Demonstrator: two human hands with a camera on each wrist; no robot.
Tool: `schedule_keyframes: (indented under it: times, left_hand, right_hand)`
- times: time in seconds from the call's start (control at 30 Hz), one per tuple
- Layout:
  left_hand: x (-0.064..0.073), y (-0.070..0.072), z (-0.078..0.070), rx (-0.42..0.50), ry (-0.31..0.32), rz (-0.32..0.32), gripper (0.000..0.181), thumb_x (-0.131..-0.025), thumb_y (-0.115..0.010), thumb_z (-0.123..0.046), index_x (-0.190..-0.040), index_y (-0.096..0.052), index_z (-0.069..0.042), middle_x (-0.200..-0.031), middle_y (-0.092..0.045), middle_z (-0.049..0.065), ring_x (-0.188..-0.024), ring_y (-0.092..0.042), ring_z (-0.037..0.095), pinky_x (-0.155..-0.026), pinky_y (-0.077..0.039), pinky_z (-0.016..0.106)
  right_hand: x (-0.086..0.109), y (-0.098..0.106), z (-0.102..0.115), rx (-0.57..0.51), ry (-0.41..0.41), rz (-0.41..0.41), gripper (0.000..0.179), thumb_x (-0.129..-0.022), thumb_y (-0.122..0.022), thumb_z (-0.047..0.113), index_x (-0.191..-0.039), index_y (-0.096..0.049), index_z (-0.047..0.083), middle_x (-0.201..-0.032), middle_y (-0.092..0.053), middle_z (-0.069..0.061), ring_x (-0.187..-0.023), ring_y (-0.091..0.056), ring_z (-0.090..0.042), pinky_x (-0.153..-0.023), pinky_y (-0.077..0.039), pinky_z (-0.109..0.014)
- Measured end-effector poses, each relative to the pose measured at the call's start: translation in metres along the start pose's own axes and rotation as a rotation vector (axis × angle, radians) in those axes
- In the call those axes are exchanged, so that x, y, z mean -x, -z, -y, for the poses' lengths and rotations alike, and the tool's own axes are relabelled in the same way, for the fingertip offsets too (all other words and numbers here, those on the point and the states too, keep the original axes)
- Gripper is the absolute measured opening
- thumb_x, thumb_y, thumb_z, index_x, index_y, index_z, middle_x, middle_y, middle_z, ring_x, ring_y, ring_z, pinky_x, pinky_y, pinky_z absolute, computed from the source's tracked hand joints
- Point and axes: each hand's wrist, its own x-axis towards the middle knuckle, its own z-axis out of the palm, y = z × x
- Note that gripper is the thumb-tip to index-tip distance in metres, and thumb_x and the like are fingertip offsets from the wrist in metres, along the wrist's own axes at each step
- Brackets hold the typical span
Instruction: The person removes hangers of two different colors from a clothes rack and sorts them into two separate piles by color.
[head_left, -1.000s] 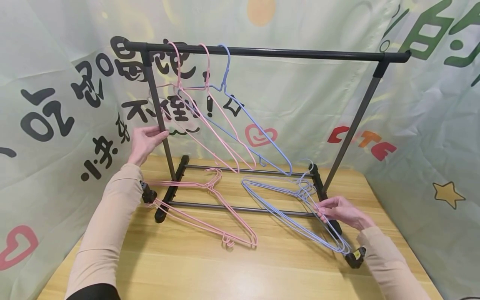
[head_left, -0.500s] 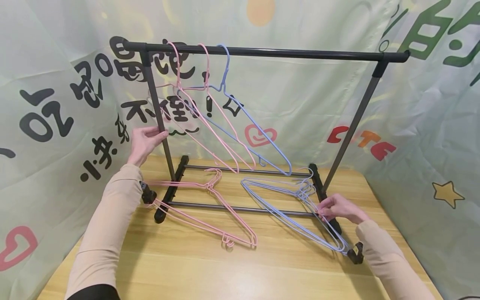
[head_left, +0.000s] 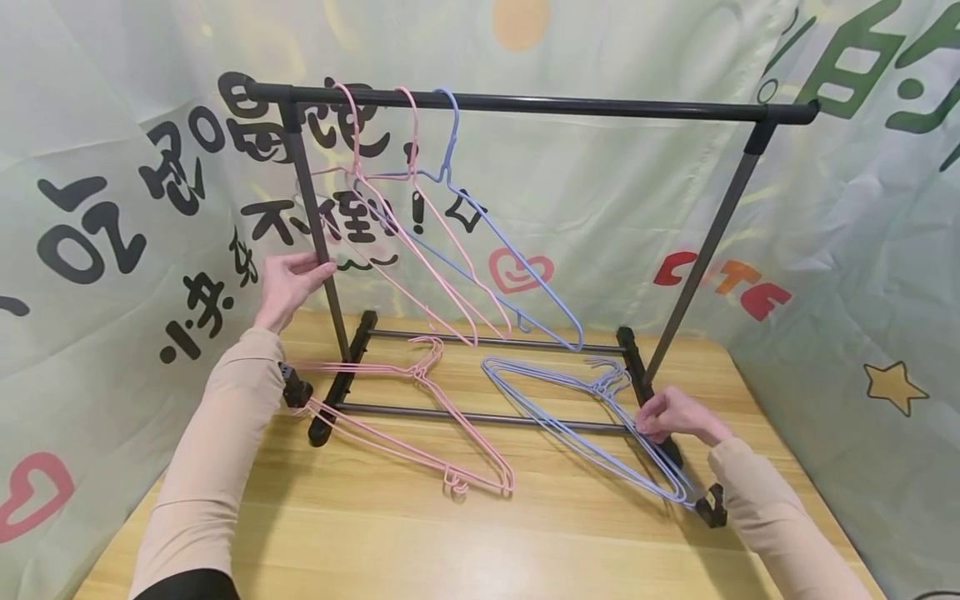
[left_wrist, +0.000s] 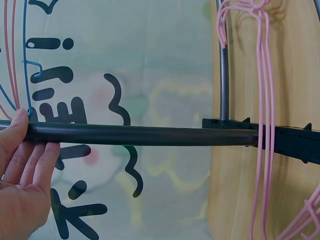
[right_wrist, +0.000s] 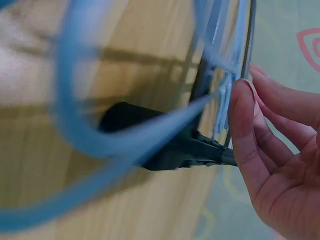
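My left hand [head_left: 288, 287] grips the left post [left_wrist: 125, 134] of a black clothes rack, thumb on one side and fingers on the other. On the right, my right hand [head_left: 678, 417] pinches the arm of a blue clothes hanger [right_wrist: 145, 127] at the stack of blue hangers [head_left: 609, 383] over the rack's right foot. That stack lies flat, hooks towards the back. Two pink hangers, one [head_left: 358, 169] left of the other [head_left: 414, 169], and one blue hanger [head_left: 517, 256] hang from the top bar [head_left: 600, 106], all towards its left end.
Several pink hangers [head_left: 420, 372] lie stacked across the rack's left foot [head_left: 321, 429]. Two thin lower rails, the front one [head_left: 450, 414] nearer me, join the feet on the wooden table [head_left: 480, 550]. A printed curtain [head_left: 615, 183] surrounds the back and sides.
My right hand has sunk slightly with the blue hanger. Its hook, raised above the stack before, now lies down with the other blue hooks. My left hand stays on the post.
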Motion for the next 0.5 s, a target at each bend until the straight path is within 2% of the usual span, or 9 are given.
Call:
schedule_keyframes:
  times: [0.1, 0.23, 0.37, 0.5]
  left_hand:
    - [0.000, 0.000, 0.000, -0.001, 0.006, 0.003, 0.048, -0.091, -0.075, -0.014, -0.132, -0.061, 0.007, -0.085, -0.072, -0.024, -0.076, -0.065, -0.013, -0.077, -0.055, 0.004]
    - [0.000, -0.001, -0.001, 0.004, 0.008, 0.006, 0.048, -0.092, -0.074, -0.012, -0.133, -0.060, 0.008, -0.086, -0.073, -0.024, -0.075, -0.065, -0.013, -0.077, -0.055, 0.004]
    - [0.002, -0.001, -0.003, 0.004, 0.000, 0.001, 0.049, -0.091, -0.075, -0.013, -0.132, -0.060, 0.009, -0.083, -0.072, -0.025, -0.075, -0.065, -0.013, -0.077, -0.055, 0.004]
    - [0.004, -0.001, -0.004, -0.014, -0.012, -0.005, 0.050, -0.091, -0.076, -0.018, -0.131, -0.061, 0.008, -0.081, -0.072, -0.027, -0.075, -0.066, -0.013, -0.077, -0.055, 0.004]
  right_hand:
    - [0.002, 0.010, 0.011, 0.006, -0.016, -0.024, 0.024, -0.088, -0.066, -0.003, -0.105, -0.065, -0.021, -0.088, -0.075, -0.020, -0.068, -0.067, -0.011, -0.065, -0.063, -0.029]
    - [0.001, 0.033, 0.042, 0.019, -0.011, -0.057, 0.033, -0.093, -0.067, 0.004, -0.116, -0.063, -0.019, -0.092, -0.076, -0.014, -0.074, -0.070, -0.016, -0.072, -0.063, -0.030]
    - [-0.003, 0.057, 0.088, 0.063, 0.021, -0.104, 0.041, -0.097, -0.067, 0.017, -0.125, -0.062, -0.012, -0.096, -0.076, -0.010, -0.083, -0.071, -0.019, -0.079, -0.062, -0.030]
    - [-0.010, 0.072, 0.142, 0.081, 0.117, -0.166, 0.040, -0.099, -0.066, 0.024, -0.128, -0.065, -0.004, -0.097, -0.077, -0.005, -0.089, -0.071, -0.021, -0.084, -0.059, -0.028]
